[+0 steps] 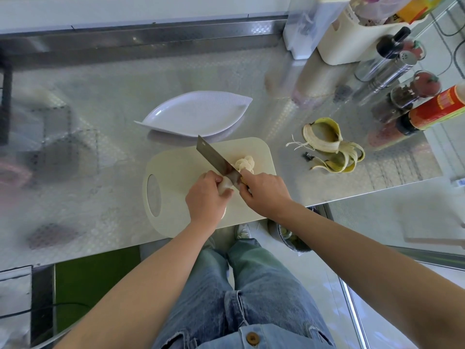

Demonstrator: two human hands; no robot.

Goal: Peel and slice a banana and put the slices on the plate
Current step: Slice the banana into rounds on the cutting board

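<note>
Left of the left hand (pixel 206 197), the one cream cutting board (pixel 176 172) shows its oval grip hole. Bare steel counter (pixel 100 122) stretches farther left. The board's near edge lies close to the counter's front edge, under the wrists.

Beyond both hands lies one white leaf-shaped plate (pixel 196 114), just beside the board's far edge.

The left hand curls round the peeled banana (pixel 224 185) on the board. The right hand (pixel 264 195) grips the one knife (pixel 214 157), its blade standing on the banana between the hands.

Slices (pixel 245 163) are heaped just beyond the right hand, too bunched to count.

Well right of that hand lies one peel (pixel 329 147) with open counter around it. Farther right is a red-labelled bottle (pixel 435 109), its print unreadable.
</note>
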